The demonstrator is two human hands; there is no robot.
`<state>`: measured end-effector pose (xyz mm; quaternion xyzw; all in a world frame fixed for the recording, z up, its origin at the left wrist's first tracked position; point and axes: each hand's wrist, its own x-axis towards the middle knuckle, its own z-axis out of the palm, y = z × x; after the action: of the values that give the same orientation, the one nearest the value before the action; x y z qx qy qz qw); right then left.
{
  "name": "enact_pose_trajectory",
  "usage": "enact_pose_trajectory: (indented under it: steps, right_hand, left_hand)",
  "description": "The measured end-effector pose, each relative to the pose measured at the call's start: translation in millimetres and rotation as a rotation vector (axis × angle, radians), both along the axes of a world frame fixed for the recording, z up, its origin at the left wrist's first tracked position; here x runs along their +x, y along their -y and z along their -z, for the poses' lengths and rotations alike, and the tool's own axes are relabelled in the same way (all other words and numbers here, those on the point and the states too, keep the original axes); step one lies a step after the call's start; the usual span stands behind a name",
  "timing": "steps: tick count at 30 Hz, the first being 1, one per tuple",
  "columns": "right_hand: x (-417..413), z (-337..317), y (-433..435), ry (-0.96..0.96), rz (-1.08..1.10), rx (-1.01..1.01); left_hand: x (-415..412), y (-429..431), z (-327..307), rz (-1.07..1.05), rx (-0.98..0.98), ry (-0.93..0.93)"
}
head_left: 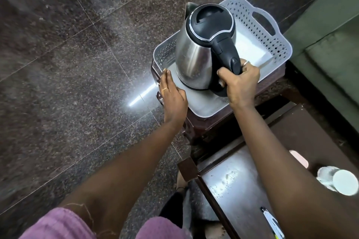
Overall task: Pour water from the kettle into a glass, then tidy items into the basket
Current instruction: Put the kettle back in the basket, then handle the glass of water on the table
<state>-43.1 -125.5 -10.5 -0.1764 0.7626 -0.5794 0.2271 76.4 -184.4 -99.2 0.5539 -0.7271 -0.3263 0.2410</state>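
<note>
A steel kettle (196,50) with a black lid and black handle stands inside the white perforated basket (270,31), near its front left. My right hand (241,83) grips the lower part of the kettle's handle. With straight fingers, my left hand (172,95) rests flat on the basket's left rim. The basket sits on a small dark wooden stool (213,122). A glass (338,181) stands on the low table at the lower right, seen from above; I cannot tell how full it is.
A dark low table (242,180) with a shiny top holds the glass, a pink object (299,158) and a white-and-black clip-like item (272,223). A green sofa (330,31) fills the right side. Polished granite floor spreads to the left.
</note>
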Motion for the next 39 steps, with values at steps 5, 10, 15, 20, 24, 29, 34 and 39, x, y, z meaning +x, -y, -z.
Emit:
enact_pose_trajectory:
  steps: [5,10,15,20,24,29,34,39]
  right_hand:
    - [-3,-7,-5,-0.047,-0.093,0.11]
    - [-8,-8,-38,-0.154,-0.24,0.237]
    - [-17,2,-111,-0.277,-0.109,0.423]
    - [-22,25,-215,-0.163,-0.029,0.814]
    - [-7,47,-282,-0.054,-0.157,1.092]
    - [16,74,-323,0.056,-0.219,1.159]
    - [25,88,-330,0.066,-0.146,1.093]
    - [29,87,-336,0.098,-0.086,1.032]
  left_hand:
    - [-2,-5,-4,-0.028,-0.021,0.04]
    - [-2,-34,-3,0.004,-0.189,0.068]
    - [-9,-90,-6,0.228,-0.288,-0.083]
    - [-19,-167,-5,0.583,-0.308,-0.116]
    - [-29,-219,0,0.761,-0.14,-0.081]
    - [-32,-262,11,0.943,0.038,0.036]
    - [-33,-280,23,1.066,0.105,0.082]
    - [-44,-282,22,1.188,0.116,0.054]
